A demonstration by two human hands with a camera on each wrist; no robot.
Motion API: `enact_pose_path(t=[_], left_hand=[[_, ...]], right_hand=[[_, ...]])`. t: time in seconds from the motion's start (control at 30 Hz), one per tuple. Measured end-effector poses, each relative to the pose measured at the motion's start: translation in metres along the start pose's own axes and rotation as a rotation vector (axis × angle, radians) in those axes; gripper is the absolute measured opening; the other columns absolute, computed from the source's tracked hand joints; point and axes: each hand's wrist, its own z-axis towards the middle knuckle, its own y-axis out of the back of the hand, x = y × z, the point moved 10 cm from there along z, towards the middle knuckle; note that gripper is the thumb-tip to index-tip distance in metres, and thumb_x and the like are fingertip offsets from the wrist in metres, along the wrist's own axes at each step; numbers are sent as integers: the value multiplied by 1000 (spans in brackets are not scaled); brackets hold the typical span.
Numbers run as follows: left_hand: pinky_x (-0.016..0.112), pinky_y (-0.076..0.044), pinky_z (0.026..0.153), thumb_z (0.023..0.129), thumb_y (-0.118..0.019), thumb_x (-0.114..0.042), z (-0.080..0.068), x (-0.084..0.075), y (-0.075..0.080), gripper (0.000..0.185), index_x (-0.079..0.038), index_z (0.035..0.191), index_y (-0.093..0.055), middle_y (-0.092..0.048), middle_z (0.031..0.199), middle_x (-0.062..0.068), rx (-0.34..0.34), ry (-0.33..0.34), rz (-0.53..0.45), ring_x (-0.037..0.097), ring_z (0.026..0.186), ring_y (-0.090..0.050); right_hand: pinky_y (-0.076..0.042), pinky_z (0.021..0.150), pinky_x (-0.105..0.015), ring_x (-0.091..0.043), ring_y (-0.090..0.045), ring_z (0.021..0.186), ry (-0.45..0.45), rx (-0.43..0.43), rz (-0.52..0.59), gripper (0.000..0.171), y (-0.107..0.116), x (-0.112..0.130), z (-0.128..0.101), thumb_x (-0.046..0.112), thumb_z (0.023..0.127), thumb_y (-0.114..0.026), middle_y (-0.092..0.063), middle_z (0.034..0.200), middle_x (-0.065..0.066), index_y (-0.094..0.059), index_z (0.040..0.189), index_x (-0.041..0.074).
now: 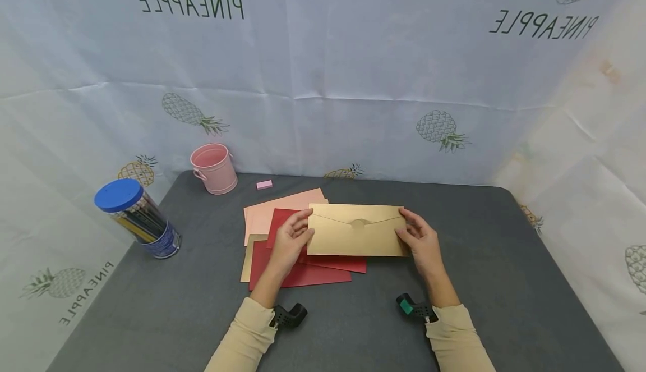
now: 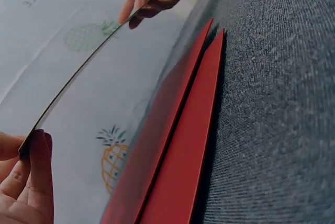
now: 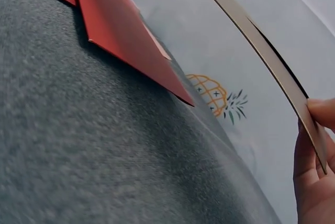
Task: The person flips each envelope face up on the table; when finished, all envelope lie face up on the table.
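A gold envelope (image 1: 348,237) with its flap side showing is held up between both hands, above the table. My left hand (image 1: 291,242) pinches its left end between thumb and fingers; my right hand (image 1: 421,242) pinches the right end the same way. Seen nearly edge-on in the left wrist view, the envelope (image 2: 78,72) bows slightly and stands apart from the red envelopes (image 2: 193,145) on the table. In the right wrist view the thumb and fingers grip the envelope (image 3: 277,75) near its corner. Beneath lie overlapping red envelopes (image 1: 308,275), pink envelopes (image 1: 282,203) and another gold one (image 1: 246,265).
A pink bucket (image 1: 214,170) stands at the back left, with a small pink block (image 1: 264,184) to its right. At the left is a clear, blue-lidded jar (image 1: 143,220) of pencils. A pineapple-print cloth (image 1: 323,69) hangs behind the dark grey table (image 1: 504,282).
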Motion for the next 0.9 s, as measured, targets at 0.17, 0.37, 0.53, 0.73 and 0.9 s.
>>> enact_pose_path(t=[0.17, 0.37, 0.53, 0.73, 0.9], left_hand=[[18, -53, 75, 87, -62, 4, 1, 3, -4, 45, -1, 130, -53, -60, 113, 30, 5, 9, -1, 13, 89, -62], [17, -51, 77, 86, -63, 4, 3, 2, -31, 47, 1, 131, -51, -61, 112, 29, 50, 28, 28, 16, 90, -60], [27, -51, 85, 87, -60, 5, 13, -15, -79, 46, 4, 132, -50, -62, 116, 28, 125, 50, 132, 26, 98, -59], [29, -53, 83, 87, -61, 4, 45, 14, -133, 45, -3, 131, -54, -63, 120, 20, 124, 76, 193, 22, 99, -61], [23, -50, 79, 85, -59, 5, 63, 31, -169, 47, -8, 130, -55, -64, 120, 14, 111, 122, 255, 15, 98, -60]], right_hand=[[-51, 78, -13, 0, -59, 99, -1, 3, 27, 52, 9, 0, 2, 6, 88, -65, -52, 122, 10, -47, 137, 0], [-50, 77, -11, 1, -59, 97, 18, 28, -2, 52, 37, 1, 5, 5, 88, -66, -57, 122, 18, -48, 135, -4], [-48, 75, -8, 3, -58, 95, 31, 5, -74, 51, 82, -2, 13, 6, 87, -67, -59, 118, 21, -51, 135, 0], [-45, 70, -6, 5, -51, 88, -73, -52, -245, 52, 138, -16, 28, 17, 88, -68, -55, 106, 25, -52, 137, 12], [-42, 70, -5, 10, -47, 90, -161, -53, -338, 54, 175, -27, 41, 26, 89, -67, -49, 103, 33, -49, 139, 19]])
